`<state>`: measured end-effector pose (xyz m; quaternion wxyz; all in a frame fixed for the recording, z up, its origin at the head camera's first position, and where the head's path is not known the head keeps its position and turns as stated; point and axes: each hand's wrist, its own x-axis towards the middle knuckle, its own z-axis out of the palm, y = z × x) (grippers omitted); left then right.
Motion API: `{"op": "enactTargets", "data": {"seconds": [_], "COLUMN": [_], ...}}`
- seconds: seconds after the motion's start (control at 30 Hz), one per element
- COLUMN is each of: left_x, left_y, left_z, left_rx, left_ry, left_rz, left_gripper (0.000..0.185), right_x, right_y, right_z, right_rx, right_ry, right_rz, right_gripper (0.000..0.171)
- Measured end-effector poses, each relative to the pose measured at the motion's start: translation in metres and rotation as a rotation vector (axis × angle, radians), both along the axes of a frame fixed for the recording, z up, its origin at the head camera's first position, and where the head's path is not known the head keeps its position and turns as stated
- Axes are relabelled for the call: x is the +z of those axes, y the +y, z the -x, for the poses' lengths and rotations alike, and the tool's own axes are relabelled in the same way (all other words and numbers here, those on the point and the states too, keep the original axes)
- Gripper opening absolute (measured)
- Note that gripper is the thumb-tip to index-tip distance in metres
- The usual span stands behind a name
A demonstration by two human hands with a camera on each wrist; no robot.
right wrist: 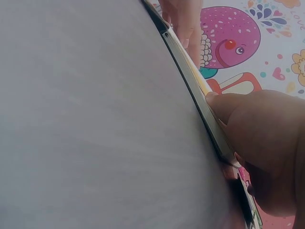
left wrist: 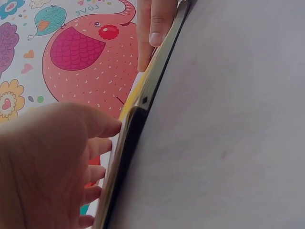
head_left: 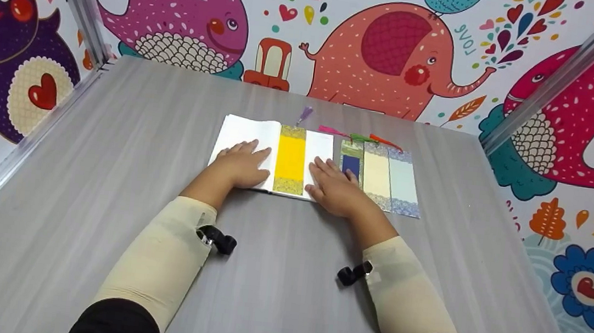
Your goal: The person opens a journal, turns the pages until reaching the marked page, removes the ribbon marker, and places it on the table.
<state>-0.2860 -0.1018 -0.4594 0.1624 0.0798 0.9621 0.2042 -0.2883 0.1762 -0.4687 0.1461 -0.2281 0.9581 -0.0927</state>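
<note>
An open book (head_left: 251,131) with white pages lies on the table. Along its middle, on the right page beside the fold, lies a yellow bookmark (head_left: 291,155) with patterned ends and a purple tassel (head_left: 305,114) past the top edge. My left hand (head_left: 242,165) rests flat on the left page, fingers spread. On the right page my right hand (head_left: 336,187) lies with straight fingers, partly covering the page's outer edge. In the left wrist view the left hand (left wrist: 57,157) touches the book's surface; the right wrist view has the right thumb (right wrist: 224,102) on the page near the bookmark.
To the book's right lie several more bookmarks: one green with a dark blue panel (head_left: 351,164), one cream (head_left: 377,172), one pale blue (head_left: 405,180). Their pink, green and orange tassels (head_left: 385,141) point away. Cartoon-printed walls (head_left: 385,60) enclose the grey table (head_left: 274,274).
</note>
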Motion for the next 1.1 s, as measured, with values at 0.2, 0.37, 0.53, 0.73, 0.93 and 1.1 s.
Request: {"op": "enactTargets", "data": {"seconds": [0.2,0.37,0.53,0.73,0.93,1.1], "left_x": [0.002,0.004,0.004,0.004,0.004,0.004], "left_y": [0.000,0.001,0.000,-0.001,-0.001,0.000], "left_z": [0.001,0.001,0.002,0.003,0.003,0.003], "left_rx": [-0.003,-0.007,-0.020,-0.022,-0.031,-0.036], "left_ry": [-0.016,-0.020,-0.028,-0.027,-0.014,-0.013], "left_rz": [0.007,0.014,0.025,0.029,0.040,0.047], "left_gripper": [0.074,0.074,0.075,0.075,0.074,0.073], "right_x": [-0.001,-0.001,0.000,0.004,0.008,0.008], "right_y": [0.000,0.000,-0.005,-0.027,-0.054,-0.069], "right_z": [0.001,0.003,0.003,0.008,0.013,0.017], "right_rx": [-0.019,-0.042,-0.079,-0.071,0.003,0.038], "right_ry": [-0.005,0.002,0.038,0.083,0.088,0.089], "right_rz": [0.009,0.048,0.092,0.109,0.074,0.045], "right_gripper": [0.074,0.072,0.066,0.063,0.070,0.066]}}
